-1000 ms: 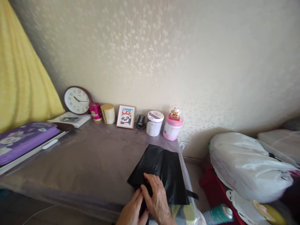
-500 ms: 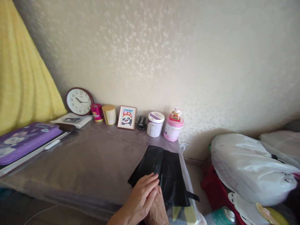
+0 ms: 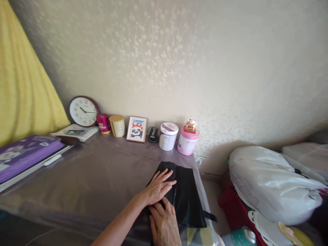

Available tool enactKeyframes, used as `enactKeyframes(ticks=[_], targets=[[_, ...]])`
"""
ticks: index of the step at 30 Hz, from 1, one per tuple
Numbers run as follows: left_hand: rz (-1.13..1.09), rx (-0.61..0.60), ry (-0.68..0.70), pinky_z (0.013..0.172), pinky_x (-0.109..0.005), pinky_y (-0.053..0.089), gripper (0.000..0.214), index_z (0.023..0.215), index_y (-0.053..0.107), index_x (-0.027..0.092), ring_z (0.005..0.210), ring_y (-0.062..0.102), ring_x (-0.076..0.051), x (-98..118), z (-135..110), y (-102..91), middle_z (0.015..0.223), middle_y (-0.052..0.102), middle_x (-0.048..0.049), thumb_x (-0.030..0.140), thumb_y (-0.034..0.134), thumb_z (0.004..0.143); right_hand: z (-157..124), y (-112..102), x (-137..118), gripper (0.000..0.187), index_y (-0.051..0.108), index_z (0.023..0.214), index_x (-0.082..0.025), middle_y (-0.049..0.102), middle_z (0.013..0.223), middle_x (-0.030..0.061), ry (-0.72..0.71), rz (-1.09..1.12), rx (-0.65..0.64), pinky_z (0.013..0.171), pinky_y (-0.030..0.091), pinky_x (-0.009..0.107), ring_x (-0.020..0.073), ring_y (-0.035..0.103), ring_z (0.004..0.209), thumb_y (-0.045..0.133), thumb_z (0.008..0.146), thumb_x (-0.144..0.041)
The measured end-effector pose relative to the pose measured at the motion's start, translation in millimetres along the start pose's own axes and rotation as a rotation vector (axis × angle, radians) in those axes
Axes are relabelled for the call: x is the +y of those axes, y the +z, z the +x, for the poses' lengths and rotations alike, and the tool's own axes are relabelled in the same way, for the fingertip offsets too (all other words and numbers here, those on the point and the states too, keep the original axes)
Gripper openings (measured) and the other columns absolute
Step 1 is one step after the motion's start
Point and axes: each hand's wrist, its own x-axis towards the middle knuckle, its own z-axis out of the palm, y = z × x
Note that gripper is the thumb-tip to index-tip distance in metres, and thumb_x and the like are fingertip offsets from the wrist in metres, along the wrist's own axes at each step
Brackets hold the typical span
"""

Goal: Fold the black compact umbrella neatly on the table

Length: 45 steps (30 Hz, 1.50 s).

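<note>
A black plastic bag (image 3: 188, 194), folded flat with a lengthwise crease, lies on the right end of the covered table. A short black strip juts from its right side. My left hand (image 3: 160, 186) rests palm down on the bag's left half, fingers spread. Just nearer to me, my right hand (image 3: 166, 222) lies with bent, slightly parted fingers pressing the bag's lower left part. Its fingertips are close to the left wrist. Both hands cover part of the bag's left side.
Along the wall stand a clock (image 3: 84, 111), a picture frame (image 3: 137, 129), a white tub (image 3: 168, 136) and a pink tub (image 3: 188, 141) topped by a lucky cat figurine. A purple case (image 3: 28, 155) lies at left. Right of the table sits a stuffed white bag (image 3: 271, 177).
My hands, stacked together before, have separated. The left has slid up the bag and spread its fingers; the right now shows its back, lower down. The view has shifted slightly.
</note>
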Motion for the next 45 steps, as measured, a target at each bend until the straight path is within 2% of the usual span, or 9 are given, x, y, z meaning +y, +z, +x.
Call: enactKeyframes(ticks=[4,8,14,17,20,26,32,40,45], targets=[[0.026,0.062,-0.050,0.110,-0.045,0.018,0.036,0.129,0.043,0.039,0.137,0.021,-0.019,-18.0,18.1,6.5,0.147,0.029,0.0049,0.035,0.033,0.095,2.6,-2.1,-2.3,0.037,0.062,0.105,-0.027,0.065,0.111,0.0003,0.002,0.008,0.004,0.091,0.043,0.040,0.0262,0.050,0.112,0.053,0.074,-0.007],[0.019,0.228,-0.197,0.109,-0.045,0.019,0.037,0.129,0.046,0.033,0.133,0.029,-0.021,-34.6,31.9,8.9,0.145,0.035,0.0002,0.030,0.038,0.092,3.9,-3.2,-4.4,0.036,0.062,0.102,-0.026,0.065,0.110,-0.0005,0.012,-0.007,-0.023,0.092,0.043,0.041,0.0266,0.050,0.112,0.054,0.072,-0.007],[-0.034,0.382,-0.497,0.091,-0.034,0.042,0.039,0.125,0.047,0.011,0.104,0.057,-0.021,-50.3,26.4,3.5,0.115,0.060,-0.0133,0.027,0.036,0.091,3.5,-4.3,-6.4,0.040,0.061,0.105,-0.026,0.064,0.113,0.0007,0.005,-0.030,-0.020,0.090,0.044,0.042,0.0272,0.050,0.112,0.054,0.071,-0.006],[-0.101,0.342,-0.580,0.068,-0.027,0.048,0.032,0.098,0.061,0.011,0.074,0.063,-0.018,-47.7,21.2,4.5,0.081,0.067,-0.0067,0.033,0.038,0.091,2.1,-1.5,-5.4,0.040,0.061,0.107,-0.025,0.062,0.117,0.0017,0.003,-0.052,-0.006,0.090,0.044,0.041,0.0265,0.050,0.113,0.053,0.073,-0.007],[-0.130,0.305,-0.608,0.064,-0.024,0.047,0.033,0.084,0.062,0.013,0.068,0.061,-0.014,-42.2,22.9,7.8,0.072,0.065,-0.0029,0.033,0.037,0.093,-0.7,4.2,-2.3,0.040,0.061,0.109,-0.024,0.060,0.120,0.0024,-0.010,-0.083,0.031,0.090,0.045,0.040,0.0257,0.050,0.113,0.053,0.073,-0.008],[-0.080,0.247,-0.679,0.079,-0.037,0.050,0.026,0.109,0.055,0.016,0.090,0.060,-0.017,-41.4,29.2,9.1,0.107,0.059,-0.0060,0.033,0.050,0.090,-8.6,15.6,4.5,0.047,0.056,0.120,-0.022,0.052,0.131,0.0042,-0.062,-0.173,0.098,0.095,0.044,0.040,0.0239,0.048,0.118,0.048,0.076,-0.007],[0.058,0.201,-0.722,0.069,-0.030,0.046,0.032,0.100,0.056,0.016,0.078,0.066,-0.021,-42.6,17.3,12.6,0.078,0.067,-0.0079,0.026,0.025,0.097,-11.6,22.2,3.9,0.047,0.051,0.124,-0.022,0.050,0.134,0.0033,-0.023,-0.210,0.155,0.098,0.040,0.043,0.0239,0.044,0.123,0.048,0.078,-0.010],[0.177,0.110,-0.704,0.064,-0.029,0.045,0.030,0.103,0.054,0.018,0.080,0.068,-0.024,-41.2,18.8,12.2,0.081,0.069,-0.0089,0.030,0.027,0.096,-9.6,18.0,2.0,0.040,0.055,0.118,-0.022,0.053,0.131,0.0037,-0.008,-0.240,0.181,0.099,0.037,0.044,0.0241,0.046,0.121,0.050,0.079,-0.015],[0.227,0.112,-0.703,0.065,-0.028,0.045,0.037,0.101,0.053,0.017,0.081,0.068,-0.024,-38.8,2.4,3.2,0.085,0.069,-0.0105,0.038,0.024,0.097,-11.5,21.8,2.6,0.033,0.058,0.113,-0.024,0.053,0.131,0.0028,0.017,-0.250,0.178,0.101,0.033,0.045,0.0244,0.046,0.121,0.052,0.081,-0.019]])
